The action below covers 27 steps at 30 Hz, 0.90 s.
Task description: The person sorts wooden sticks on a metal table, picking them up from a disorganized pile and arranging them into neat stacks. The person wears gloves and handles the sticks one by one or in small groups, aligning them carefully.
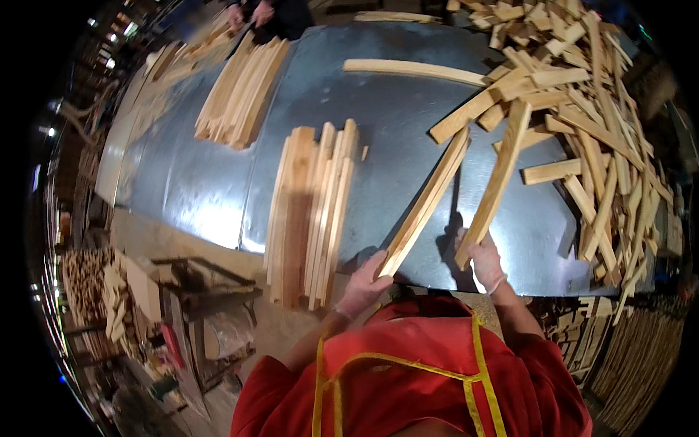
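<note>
My gloved left hand is closed around the near end of wooden strips, which look like two or more laid together and slant up and away to the right. In my gloved right hand is a single wooden strip, gripped near its lower end and tilted over the table. Left of my left hand, a bundle of wooden strips lies side by side, its near ends jutting past the metal table's front edge. The fingers' undersides are partly hidden.
A big loose heap of wooden strips covers the table's right side. Another bundle lies farther left, near a co-worker's hands. One strip lies across the far part. Lower left stands a wooden stand.
</note>
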Motion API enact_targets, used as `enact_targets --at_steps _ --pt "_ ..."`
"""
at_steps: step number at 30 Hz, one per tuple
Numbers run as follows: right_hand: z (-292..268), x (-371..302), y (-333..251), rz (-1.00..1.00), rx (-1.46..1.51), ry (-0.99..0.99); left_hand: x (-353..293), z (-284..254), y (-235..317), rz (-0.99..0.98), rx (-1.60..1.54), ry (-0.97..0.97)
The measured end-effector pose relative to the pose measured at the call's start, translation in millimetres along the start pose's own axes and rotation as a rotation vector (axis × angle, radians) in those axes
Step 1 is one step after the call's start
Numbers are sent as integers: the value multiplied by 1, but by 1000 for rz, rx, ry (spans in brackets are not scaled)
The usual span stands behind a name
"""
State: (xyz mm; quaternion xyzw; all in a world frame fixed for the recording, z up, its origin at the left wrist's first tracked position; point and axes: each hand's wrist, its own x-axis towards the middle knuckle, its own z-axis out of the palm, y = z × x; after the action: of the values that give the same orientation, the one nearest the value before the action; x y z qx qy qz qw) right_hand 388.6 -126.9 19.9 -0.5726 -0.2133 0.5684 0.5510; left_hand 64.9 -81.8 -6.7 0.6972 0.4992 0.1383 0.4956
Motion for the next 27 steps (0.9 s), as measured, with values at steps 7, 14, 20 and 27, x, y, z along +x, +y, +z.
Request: enact_targets --at_steps 7,14,20,27 --pt "90 -19 74 272 -261 -216 -87 11 -36 -376 -724 153" --pt "219 47 82 131 -731 -279 -71 -51 20 44 587 446" --pt "170 3 14 -180 -916 -35 -78 -99 41 123 438 491" --pt "108 14 -69 -1284 -1505 -556 -65 -175 106 499 833 439"
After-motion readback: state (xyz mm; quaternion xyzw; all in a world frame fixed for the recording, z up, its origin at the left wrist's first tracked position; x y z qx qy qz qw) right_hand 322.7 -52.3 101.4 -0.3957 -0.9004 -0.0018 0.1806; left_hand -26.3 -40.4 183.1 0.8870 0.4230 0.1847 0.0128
